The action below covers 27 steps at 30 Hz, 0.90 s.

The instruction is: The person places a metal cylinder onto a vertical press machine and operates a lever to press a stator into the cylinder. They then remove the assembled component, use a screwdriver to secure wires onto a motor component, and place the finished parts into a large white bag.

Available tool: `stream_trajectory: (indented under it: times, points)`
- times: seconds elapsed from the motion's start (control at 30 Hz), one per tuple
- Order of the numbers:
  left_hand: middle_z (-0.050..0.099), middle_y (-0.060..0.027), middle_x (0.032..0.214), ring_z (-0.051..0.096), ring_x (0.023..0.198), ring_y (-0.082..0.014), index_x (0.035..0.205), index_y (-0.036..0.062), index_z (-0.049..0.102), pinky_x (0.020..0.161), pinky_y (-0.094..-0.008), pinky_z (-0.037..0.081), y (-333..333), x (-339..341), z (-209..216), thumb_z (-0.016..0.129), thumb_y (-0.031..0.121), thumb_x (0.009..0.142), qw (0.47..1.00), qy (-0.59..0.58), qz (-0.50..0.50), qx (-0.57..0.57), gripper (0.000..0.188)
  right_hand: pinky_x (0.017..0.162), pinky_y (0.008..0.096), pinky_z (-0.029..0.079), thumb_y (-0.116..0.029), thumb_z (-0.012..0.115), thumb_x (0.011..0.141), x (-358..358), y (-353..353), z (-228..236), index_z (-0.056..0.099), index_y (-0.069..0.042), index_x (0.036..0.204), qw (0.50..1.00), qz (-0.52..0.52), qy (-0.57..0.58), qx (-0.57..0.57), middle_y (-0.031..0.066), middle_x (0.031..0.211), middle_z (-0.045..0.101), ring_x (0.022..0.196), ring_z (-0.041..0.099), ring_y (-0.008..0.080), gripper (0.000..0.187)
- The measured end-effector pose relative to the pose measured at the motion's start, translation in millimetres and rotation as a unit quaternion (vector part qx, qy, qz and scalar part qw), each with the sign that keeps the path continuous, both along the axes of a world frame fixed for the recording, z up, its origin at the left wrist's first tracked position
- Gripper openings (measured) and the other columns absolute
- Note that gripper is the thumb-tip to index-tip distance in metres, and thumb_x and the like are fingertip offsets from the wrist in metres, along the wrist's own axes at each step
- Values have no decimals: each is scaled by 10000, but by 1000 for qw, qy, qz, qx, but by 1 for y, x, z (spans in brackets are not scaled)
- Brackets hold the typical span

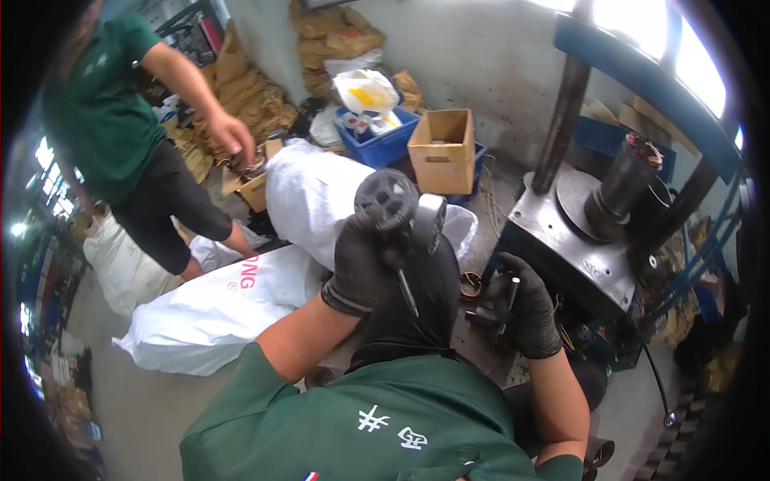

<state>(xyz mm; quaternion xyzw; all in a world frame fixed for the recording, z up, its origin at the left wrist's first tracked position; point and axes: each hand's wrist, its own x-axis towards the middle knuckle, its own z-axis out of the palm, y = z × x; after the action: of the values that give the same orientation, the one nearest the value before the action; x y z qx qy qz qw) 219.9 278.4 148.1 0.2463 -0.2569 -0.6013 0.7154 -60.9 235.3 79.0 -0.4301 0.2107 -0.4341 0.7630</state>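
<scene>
My left hand (357,268), in a dark glove, is closed around a black round motor part with spoke-like openings (387,199). Right beside that part is a grey metal drum-shaped piece (430,220); I cannot tell whether the two are joined. A thin metal shaft (407,293) points down from below my left hand. In my right hand (529,313), also gloved, a short metal rod (511,297) is gripped upright between the fingers. A dark cylindrical piece (481,317) lies next to those fingers, and a copper-wound ring (470,284) sits just beyond.
A heavy press with a steel plate (533,210) stands at the right, bearing a dark cylinder with copper windings (630,176). White sacks (233,309), a cardboard box (443,148) and a blue crate (377,140) lie ahead. Another person (120,120) stands at the far left, reaching into a small box.
</scene>
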Motion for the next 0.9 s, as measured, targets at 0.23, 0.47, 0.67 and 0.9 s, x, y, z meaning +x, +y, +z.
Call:
stream_trajectory:
  times: [0.23,0.47,0.67,0.9]
  points:
    - [625,-11,738,521,508,-128,983,112,649,491,-299,418,4,107,24,681,342,864,988,-35,141,-55,260,501,251,444,-458,661,954,-8,2,-3,554,-32,1370,999,-30,20,20,84,904,701,560,557,116,605]
    - [580,-23,708,481,488,-114,925,112,627,452,-256,382,5,196,47,628,339,909,961,-6,228,-159,228,557,207,412,-522,682,935,-17,-2,-11,604,-84,1327,998,-59,27,4,16,953,673,642,534,66,593]
    - [483,14,626,424,465,-93,724,156,509,426,-240,332,7,222,72,597,304,936,946,-79,192,-247,273,790,296,539,-483,661,960,-26,-6,-18,562,-89,1391,999,9,7,45,0,982,600,904,603,110,593]
    - [450,50,571,395,437,-93,732,175,535,410,-241,299,15,265,83,626,374,911,927,-57,339,-146,283,924,387,558,-466,611,995,-24,-3,-11,536,-94,1408,999,-6,0,42,8,1032,581,1043,598,170,562]
